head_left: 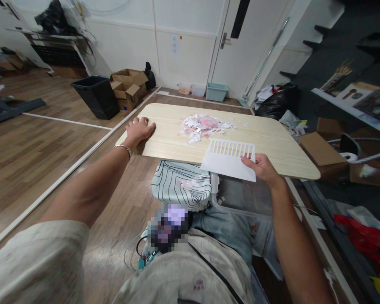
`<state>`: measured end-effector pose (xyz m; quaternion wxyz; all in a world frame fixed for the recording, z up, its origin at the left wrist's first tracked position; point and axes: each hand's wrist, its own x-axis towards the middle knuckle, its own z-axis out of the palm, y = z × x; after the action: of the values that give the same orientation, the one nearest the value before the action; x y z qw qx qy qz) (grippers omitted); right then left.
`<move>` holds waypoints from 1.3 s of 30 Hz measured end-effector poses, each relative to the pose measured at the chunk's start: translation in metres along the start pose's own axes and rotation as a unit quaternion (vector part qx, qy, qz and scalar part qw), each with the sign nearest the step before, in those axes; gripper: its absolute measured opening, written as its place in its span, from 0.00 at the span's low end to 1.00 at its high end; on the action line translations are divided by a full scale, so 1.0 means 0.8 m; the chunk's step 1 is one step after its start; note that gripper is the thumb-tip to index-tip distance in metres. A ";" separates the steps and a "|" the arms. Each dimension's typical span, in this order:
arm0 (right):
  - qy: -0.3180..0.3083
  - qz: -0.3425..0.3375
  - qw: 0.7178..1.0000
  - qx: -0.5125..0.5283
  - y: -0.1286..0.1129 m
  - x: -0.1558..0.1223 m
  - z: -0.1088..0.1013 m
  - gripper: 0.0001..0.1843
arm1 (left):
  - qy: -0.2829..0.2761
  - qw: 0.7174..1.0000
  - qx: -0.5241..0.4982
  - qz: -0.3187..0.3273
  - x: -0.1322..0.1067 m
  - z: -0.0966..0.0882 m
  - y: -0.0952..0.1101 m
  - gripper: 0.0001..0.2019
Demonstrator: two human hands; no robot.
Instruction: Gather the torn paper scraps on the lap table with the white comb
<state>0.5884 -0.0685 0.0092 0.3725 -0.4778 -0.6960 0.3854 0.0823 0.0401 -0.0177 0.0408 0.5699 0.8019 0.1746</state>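
Observation:
My right hand (260, 166) grips a flat white slotted sheet (229, 162) by its right side, thumb on top. A row of long slots runs along its far part, and it hangs over the near edge of the pale wooden tabletop (164, 139). Beyond the sheet lies a heap of torn paper scraps (205, 123), white and pink. My left hand (140, 128) rests at the tabletop's left end with its fingers spread, holding nothing.
Below the near edge are a patterned cushion-like item (182, 183) and a clear plastic bin (243, 196). A black bin (96, 97) and cardboard boxes (128, 86) stand back left. A teal basket (217, 91) sits by the door. An open carton (323, 147) is at right.

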 end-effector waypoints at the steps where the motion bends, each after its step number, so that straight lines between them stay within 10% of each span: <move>1: 0.011 0.005 1.000 0.012 0.001 0.000 0.000 0.35 | -0.001 1.000 0.001 -0.001 0.000 0.000 0.000 0.45; 15: 0.284 0.010 0.954 0.098 0.042 0.006 -0.020 0.37 | 0.007 1.000 0.010 0.009 -0.004 0.001 0.002 0.44; 39: 0.124 -0.066 0.986 -0.091 0.010 0.001 -0.001 0.38 | 0.000 1.000 0.013 0.003 -0.005 -0.001 0.004 0.43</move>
<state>0.5917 -0.0658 0.0025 0.4355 -0.5068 -0.7064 0.2334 0.0860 0.0374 -0.0166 0.0332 0.5729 0.8023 0.1641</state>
